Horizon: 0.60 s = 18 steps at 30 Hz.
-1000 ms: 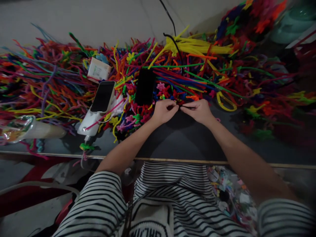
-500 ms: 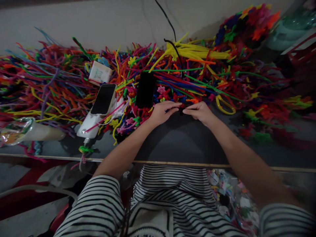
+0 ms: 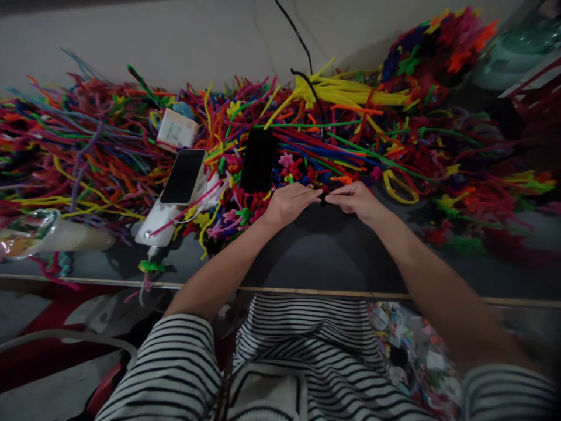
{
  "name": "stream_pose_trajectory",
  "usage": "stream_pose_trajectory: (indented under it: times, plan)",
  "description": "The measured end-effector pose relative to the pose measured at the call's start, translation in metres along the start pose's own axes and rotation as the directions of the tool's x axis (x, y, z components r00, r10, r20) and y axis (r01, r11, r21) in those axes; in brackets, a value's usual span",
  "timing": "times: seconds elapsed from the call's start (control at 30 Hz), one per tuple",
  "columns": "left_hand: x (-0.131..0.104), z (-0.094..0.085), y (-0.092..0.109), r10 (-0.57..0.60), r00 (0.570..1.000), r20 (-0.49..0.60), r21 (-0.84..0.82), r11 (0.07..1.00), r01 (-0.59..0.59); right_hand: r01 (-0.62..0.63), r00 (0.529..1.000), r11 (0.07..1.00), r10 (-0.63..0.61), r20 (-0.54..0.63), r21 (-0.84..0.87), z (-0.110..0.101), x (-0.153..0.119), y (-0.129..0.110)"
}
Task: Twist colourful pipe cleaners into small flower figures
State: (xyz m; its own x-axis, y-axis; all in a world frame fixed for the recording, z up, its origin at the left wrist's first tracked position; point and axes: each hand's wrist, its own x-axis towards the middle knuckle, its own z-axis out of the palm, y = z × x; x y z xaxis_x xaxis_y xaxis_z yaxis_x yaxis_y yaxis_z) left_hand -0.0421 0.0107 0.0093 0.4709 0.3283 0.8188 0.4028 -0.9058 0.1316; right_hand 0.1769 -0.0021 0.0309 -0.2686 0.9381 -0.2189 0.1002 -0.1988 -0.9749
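Note:
My left hand and my right hand meet over the grey tabletop, fingertips pinched a short gap apart. Between them shows a small dark fuzzy piece, apparently a bit of black pipe cleaner. It is mostly covered by the fingers, so its shape is unclear. Just beyond the hands lie small pipe-cleaner flowers, among them a pink one, and a bundle of blue and red pipe cleaners. A dark phone lies behind my left hand.
Heaped pipe cleaners line the wall. On the left are a white-edged phone, a white power bank, a small box and a lying plastic cup. Yellow-handled scissors lie right of my hands. A black cable hangs behind.
My left fingers have drawn together and shifted slightly over the dark piece, which shows a little more between the fingertips. My right hand has barely moved.

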Motion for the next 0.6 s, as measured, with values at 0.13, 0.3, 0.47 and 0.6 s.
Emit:
stream_pose_trajectory:
  times: [0.13, 0.3, 0.47, 0.6]
  plan:
    - [0.0, -0.002, 0.002, 0.012, 1.0, -0.01, -0.012, 1.0, -0.012, 0.012, 1.0, 1.0, -0.012, 0.015, 0.014, 0.001, -0.003, -0.002]
    - [0.0, 0.0, 0.002, -0.075, 0.997, 0.018, -0.084, 0.994, 0.076, 0.009, 1.0, 1.0, -0.009, 0.011, 0.024, 0.0, -0.002, -0.002]
    - [0.005, 0.007, 0.014, -0.436, 0.89, 0.133, -0.229, 0.86, 0.456, 0.058, 0.996, 0.998, -0.06, -0.059, -0.038, 0.003, 0.003, 0.005]
    - [0.008, 0.014, 0.021, -0.696, 0.672, 0.253, -0.368, 0.573, 0.732, 0.184, 0.966, 0.936, -0.228, -0.121, -0.299, 0.001, -0.001, 0.001]
